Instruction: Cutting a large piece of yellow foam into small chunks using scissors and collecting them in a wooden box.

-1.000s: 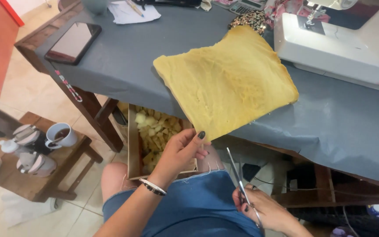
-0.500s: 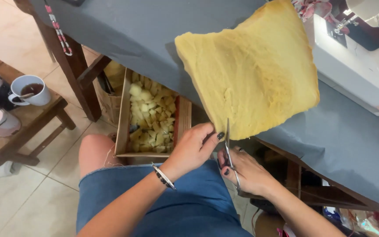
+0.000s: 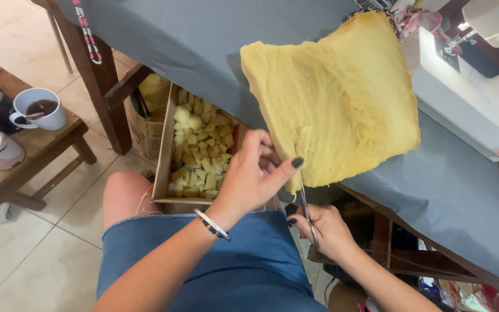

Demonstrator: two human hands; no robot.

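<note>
A thick sheet of yellow foam [image 3: 336,104] lies on the grey cloth-covered table [image 3: 203,52], its near corner hanging over the edge. My left hand [image 3: 255,173] pinches that lower corner between thumb and fingers. My right hand [image 3: 324,231] grips a pair of scissors [image 3: 306,205] from below, the blades pointing up at the foam's bottom edge beside my left thumb. Below my left hand, a cardboard box [image 3: 166,150] on the floor holds several small yellow foam pieces [image 3: 203,144].
A white sewing machine [image 3: 469,86] stands on the table at the right. A low wooden stool [image 3: 36,156] at the left carries a white cup of dark drink [image 3: 38,108]. A measuring tape [image 3: 86,32] hangs off the table edge. My lap is in blue denim.
The view has moved closer and shifted left. My right hand has brought the scissors up to the foam's lower edge, while my left hand has closed on the foam's corner.
</note>
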